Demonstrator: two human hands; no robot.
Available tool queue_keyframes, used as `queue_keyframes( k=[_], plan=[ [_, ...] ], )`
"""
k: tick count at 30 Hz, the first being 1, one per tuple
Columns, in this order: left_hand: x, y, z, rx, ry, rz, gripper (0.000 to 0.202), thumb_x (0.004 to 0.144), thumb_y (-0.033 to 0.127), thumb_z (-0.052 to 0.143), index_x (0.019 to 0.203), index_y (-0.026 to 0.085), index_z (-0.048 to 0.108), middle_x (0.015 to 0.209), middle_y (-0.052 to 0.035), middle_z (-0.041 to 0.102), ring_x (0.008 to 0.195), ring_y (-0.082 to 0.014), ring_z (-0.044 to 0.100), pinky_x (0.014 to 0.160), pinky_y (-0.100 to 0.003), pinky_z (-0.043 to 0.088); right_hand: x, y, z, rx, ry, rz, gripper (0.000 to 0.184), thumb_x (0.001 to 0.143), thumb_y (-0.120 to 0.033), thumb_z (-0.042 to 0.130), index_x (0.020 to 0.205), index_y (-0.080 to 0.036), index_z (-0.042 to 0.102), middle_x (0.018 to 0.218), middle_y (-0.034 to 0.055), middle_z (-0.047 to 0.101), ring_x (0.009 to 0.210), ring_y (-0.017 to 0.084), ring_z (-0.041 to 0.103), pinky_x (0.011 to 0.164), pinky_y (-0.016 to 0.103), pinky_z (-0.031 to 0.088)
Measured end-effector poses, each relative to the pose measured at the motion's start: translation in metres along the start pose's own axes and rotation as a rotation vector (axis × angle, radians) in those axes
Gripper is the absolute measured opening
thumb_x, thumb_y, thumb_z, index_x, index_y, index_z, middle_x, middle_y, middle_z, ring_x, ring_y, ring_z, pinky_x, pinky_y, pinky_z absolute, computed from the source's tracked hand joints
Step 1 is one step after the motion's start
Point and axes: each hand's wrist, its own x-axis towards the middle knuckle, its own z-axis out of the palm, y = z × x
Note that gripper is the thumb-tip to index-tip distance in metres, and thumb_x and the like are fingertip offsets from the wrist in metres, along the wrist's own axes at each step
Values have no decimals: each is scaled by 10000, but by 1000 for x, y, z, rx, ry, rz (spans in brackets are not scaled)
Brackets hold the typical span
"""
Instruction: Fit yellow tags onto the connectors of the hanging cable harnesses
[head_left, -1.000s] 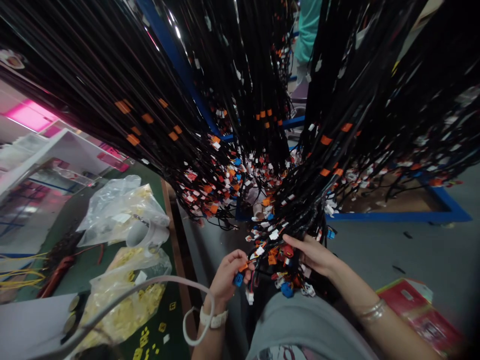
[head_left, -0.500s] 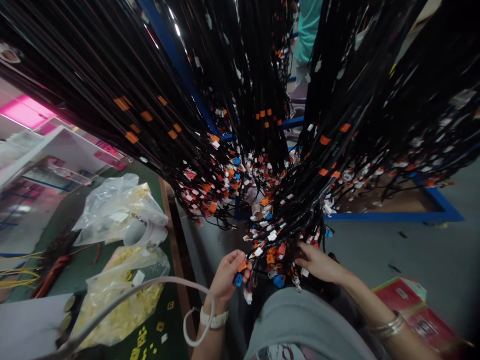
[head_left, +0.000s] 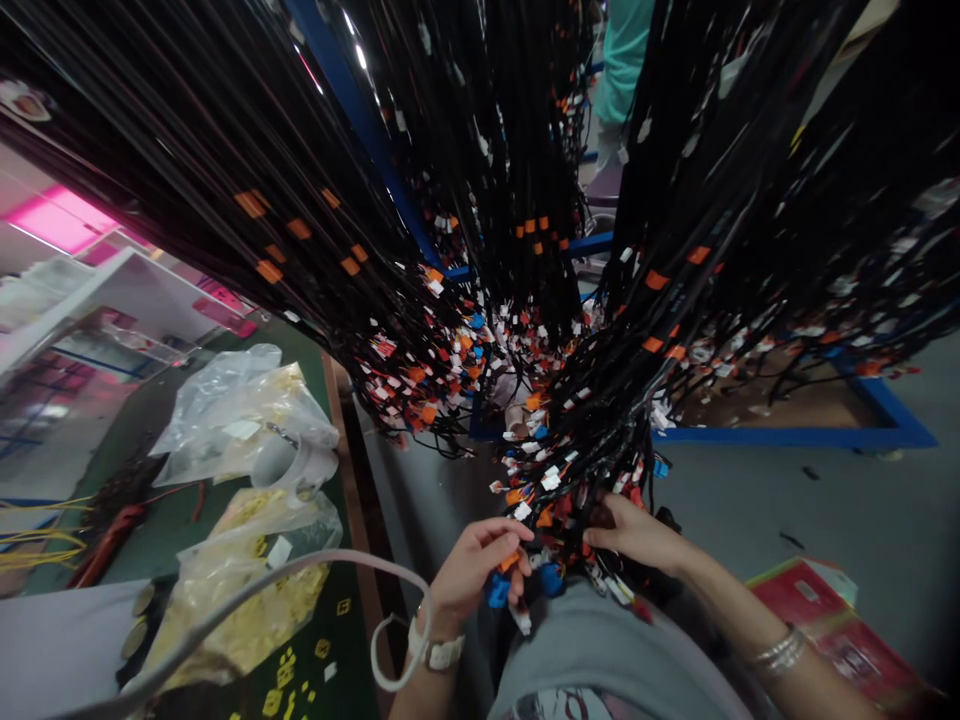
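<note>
Thick bundles of black wire harnesses (head_left: 600,330) hang in front of me, their ends tipped with white, orange, red and blue connectors. My left hand (head_left: 472,568) is closed in a pinch on a blue and orange connector (head_left: 501,582) at the bottom of the nearest bundle. My right hand (head_left: 637,535) is curled around the lower end of that same bundle, just right of the left hand, fingers among the connectors (head_left: 551,500). A watch sits on my left wrist and bangles on my right.
A green-topped table (head_left: 172,530) at the left holds clear bags of yellow parts (head_left: 247,400), a white tape roll (head_left: 296,465) and a grey cable (head_left: 300,570). A blue frame (head_left: 795,435) lies on the grey floor. A red box (head_left: 840,620) sits lower right. Another person in teal (head_left: 626,50) stands beyond the wires.
My left hand has shifted slightly right and down with the blue connector. My right hand has moved left and closed in on the bundle's end beside it.
</note>
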Motion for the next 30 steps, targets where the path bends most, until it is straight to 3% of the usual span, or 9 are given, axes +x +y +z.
queue_keyframes(
  k=[3,7,13,21,26,30],
  plan=[
    [1,-4,7,10,18,-7,298,764,380,649,865,100,645,690,-62,623,510,-106,565,473,-222,472,-5,-12,7,159,-29,145,300,596,-202,710,864,-183,575,579,-60,559,527,102,486,443,208,297],
    [2,-9,15,18,12,-17,329,765,411,639,842,91,646,678,-51,606,496,-98,557,475,-223,471,-4,-23,17,325,-12,306,224,564,-205,721,704,-166,550,517,-66,543,419,46,418,359,170,156],
    [7,-13,23,93,6,-34,396,751,459,636,866,81,650,676,-45,620,525,-102,579,512,-215,454,7,-28,34,588,-45,394,188,585,-183,688,506,-140,523,408,-62,492,342,11,364,321,126,231],
    [12,-11,30,279,57,35,384,703,460,676,756,84,624,561,-10,583,483,-88,512,494,-207,407,21,-14,44,657,47,393,157,655,-149,665,558,-168,543,455,-51,537,372,39,436,338,128,314],
    [13,-11,34,149,14,27,352,677,424,713,731,102,582,581,-15,597,490,-91,535,500,-205,435,17,-14,45,658,63,331,169,663,-201,697,561,-175,565,489,-40,561,430,59,473,387,150,362],
    [15,-14,29,-50,38,-35,370,717,455,663,689,98,574,574,-30,600,429,-96,540,419,-195,420,11,-21,41,558,9,312,158,663,-234,713,622,-158,581,516,-42,553,460,60,488,407,152,355]
  ],
)
